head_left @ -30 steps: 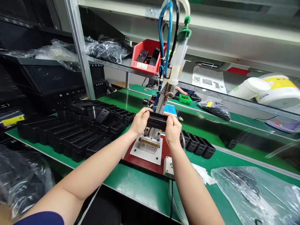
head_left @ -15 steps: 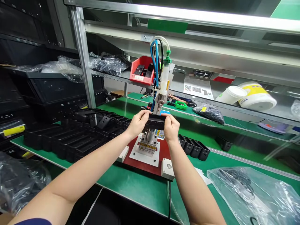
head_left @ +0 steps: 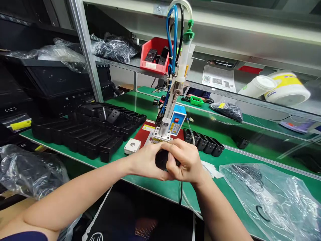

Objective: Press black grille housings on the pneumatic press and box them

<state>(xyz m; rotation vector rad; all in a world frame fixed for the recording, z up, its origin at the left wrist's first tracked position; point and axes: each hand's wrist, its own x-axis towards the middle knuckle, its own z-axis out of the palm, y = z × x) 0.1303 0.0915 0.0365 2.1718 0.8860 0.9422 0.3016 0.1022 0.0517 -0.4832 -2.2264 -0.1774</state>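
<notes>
A black plastic housing [head_left: 162, 160] is in my two hands, low over the front of the bench, seen end-on and mostly hidden by my fingers. My left hand [head_left: 145, 161] is wrapped round it from the left. On the other side my right hand [head_left: 185, 161] is curled closed, its thumb and bent fingers against the housing's near end; whether a small part is also pinched there cannot be seen. Just beyond my hands stands a bench fixture with a metal cylinder [head_left: 165, 127] and a clear syringe [head_left: 185, 58] on a red base [head_left: 140, 134].
Rows of black housings [head_left: 86, 142] fill the bench at left, and several more [head_left: 204, 142] stand at right. A white button box [head_left: 132, 146] is left of my hands. A clear bag [head_left: 276, 201] with black rings lies at right. A red bin [head_left: 155, 65] sits on the shelf.
The housing has come down and closer to me, away from the fixture. It has turned from lengthwise between both hands to end-on, and my right hand has curled over its end.
</notes>
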